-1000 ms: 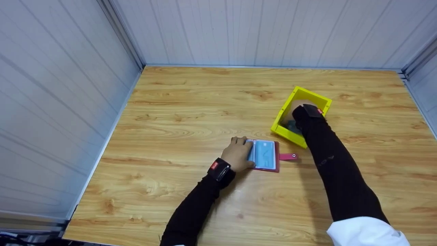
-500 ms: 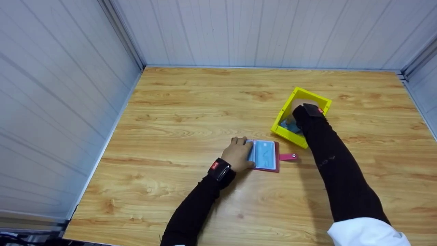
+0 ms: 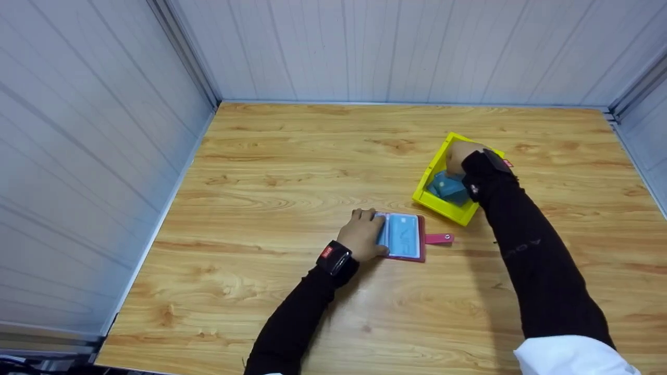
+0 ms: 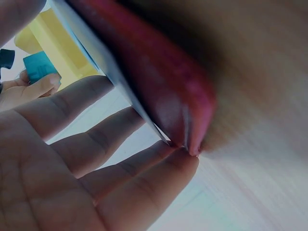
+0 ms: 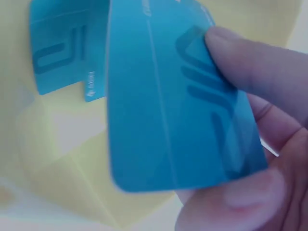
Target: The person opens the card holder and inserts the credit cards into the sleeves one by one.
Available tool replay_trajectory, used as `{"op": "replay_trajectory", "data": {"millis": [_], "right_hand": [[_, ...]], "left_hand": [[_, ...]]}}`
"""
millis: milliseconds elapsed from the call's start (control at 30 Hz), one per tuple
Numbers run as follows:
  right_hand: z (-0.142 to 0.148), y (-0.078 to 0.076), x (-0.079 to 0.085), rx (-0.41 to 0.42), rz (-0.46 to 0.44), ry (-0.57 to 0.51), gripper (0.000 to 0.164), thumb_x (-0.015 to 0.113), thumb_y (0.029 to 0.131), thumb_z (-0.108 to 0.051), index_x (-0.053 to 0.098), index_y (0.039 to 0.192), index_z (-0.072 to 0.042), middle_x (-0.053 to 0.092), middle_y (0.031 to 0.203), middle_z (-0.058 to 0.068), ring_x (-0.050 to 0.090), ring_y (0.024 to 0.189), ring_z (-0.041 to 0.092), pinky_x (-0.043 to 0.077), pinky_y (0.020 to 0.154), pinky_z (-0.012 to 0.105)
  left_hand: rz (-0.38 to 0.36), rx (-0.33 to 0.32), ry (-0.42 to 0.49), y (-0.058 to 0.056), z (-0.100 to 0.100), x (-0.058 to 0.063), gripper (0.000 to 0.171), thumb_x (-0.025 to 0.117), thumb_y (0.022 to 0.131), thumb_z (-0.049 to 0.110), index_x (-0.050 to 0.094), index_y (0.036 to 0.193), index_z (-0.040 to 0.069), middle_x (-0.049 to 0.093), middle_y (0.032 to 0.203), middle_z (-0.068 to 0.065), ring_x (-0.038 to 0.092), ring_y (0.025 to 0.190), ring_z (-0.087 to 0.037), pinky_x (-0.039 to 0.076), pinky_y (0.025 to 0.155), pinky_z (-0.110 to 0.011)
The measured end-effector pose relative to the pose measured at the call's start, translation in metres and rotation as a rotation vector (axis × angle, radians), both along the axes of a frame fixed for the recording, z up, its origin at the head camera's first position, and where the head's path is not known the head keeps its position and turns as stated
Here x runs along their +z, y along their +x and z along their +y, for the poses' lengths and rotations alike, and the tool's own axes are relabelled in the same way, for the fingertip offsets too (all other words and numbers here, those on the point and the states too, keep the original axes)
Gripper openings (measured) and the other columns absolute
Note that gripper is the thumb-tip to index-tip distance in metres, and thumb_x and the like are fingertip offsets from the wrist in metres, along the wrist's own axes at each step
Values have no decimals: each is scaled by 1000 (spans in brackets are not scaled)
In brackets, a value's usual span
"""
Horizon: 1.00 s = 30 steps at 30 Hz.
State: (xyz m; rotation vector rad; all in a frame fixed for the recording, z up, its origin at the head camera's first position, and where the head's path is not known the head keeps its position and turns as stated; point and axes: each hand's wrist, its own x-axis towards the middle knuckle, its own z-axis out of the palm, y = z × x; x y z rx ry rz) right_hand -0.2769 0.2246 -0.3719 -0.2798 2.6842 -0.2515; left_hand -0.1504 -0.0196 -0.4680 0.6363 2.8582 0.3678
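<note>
A pink-red card holder (image 3: 422, 238) lies spread on the table with a blue card (image 3: 404, 235) in its clear sleeve. My left hand (image 3: 360, 235) rests on the holder's left side. The left wrist view shows nearly straight fingers (image 4: 103, 139) touching the edges of its sleeves and red cover (image 4: 178, 91). Inside the yellow bin (image 3: 443, 209), my right hand (image 3: 462, 155) pinches a blue card (image 5: 159, 110) between thumb and fingers. More blue cards (image 5: 62, 48) lie behind it in the bin. The right fingertips are partly hidden behind the held card.
The holder's pink snap strap (image 3: 440, 238) points right, just in front of the bin. Pale panel walls (image 3: 333, 52) border the wooden table (image 3: 292, 172) at the back and sides.
My right hand has risen slightly in the bin and its wrist has shifted right, with a blue card now visibly pinched. The left hand and card holder keep their place.
</note>
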Motion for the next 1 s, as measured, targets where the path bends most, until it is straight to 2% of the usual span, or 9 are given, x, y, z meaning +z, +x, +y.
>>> {"op": "replay_trajectory", "data": {"millis": [167, 367, 433, 567, 667, 767, 900, 1000], "right_hand": [[7, 1, 7, -29, 5, -21, 41, 56, 86, -13, 36, 50, -14, 26, 48, -5, 25, 42, 10, 24, 43, 22], [12, 7, 26, -74, 54, -89, 34, 43, 89, -13, 33, 57, -12, 23, 50, -5, 23, 43, 11, 25, 45, 25], [12, 11, 30, -88, 87, -153, 31, 40, 93, -16, 34, 64, -10, 26, 52, -3, 27, 44, 11, 27, 47, 26], [9, 21, 31, -127, 136, -310, 25, 38, 97, -26, 40, 82, -6, 38, 63, 3, 44, 51, 17, 36, 50, 30], [4, 29, 26, -160, 148, -445, 26, 39, 98, -31, 43, 95, -5, 43, 68, 6, 51, 54, 20, 43, 51, 32], [-1, 37, 15, -203, 132, -605, 27, 42, 97, -32, 45, 100, -5, 47, 70, 5, 54, 54, 18, 50, 52, 32], [-9, 49, -7, -285, 50, -821, 25, 47, 95, -29, 47, 101, -4, 51, 77, 6, 55, 60, 17, 55, 60, 36], [-12, 58, -24, -317, 13, -897, 25, 50, 94, -28, 47, 100, -5, 54, 80, 6, 56, 65, 14, 55, 61, 34]], "left_hand": [[-4, 9, -6, -1, 0, 0, 75, 74, 70, 43, 47, 133, 12, 42, 138, -14, 36, 127, -36, 42, 96, -44], [-9, 17, -20, -2, -1, 0, 75, 73, 72, 43, 46, 135, 13, 41, 140, -14, 35, 128, -37, 41, 97, -44], [-14, 16, -21, -2, -1, 1, 75, 73, 72, 43, 45, 135, 13, 40, 140, -14, 34, 129, -37, 40, 98, -44], [-17, 19, -18, -3, -2, 2, 75, 73, 72, 42, 45, 135, 13, 40, 140, -14, 34, 128, -37, 39, 99, -44], [-13, 24, -16, -3, -2, 2, 74, 73, 72, 42, 46, 135, 13, 41, 140, -14, 35, 128, -38, 40, 98, -45], [-4, 28, -9, -3, -1, 2, 74, 74, 71, 41, 47, 133, 13, 42, 138, -14, 36, 127, -37, 41, 98, -45], [-1, 29, 2, -3, 0, 1, 74, 75, 70, 41, 48, 133, 12, 43, 137, -13, 36, 127, -37, 40, 98, -44], [-2, 26, 0, -3, 0, 1, 74, 74, 71, 42, 47, 133, 12, 42, 138, -14, 35, 128, -37, 39, 99, -44]]}}
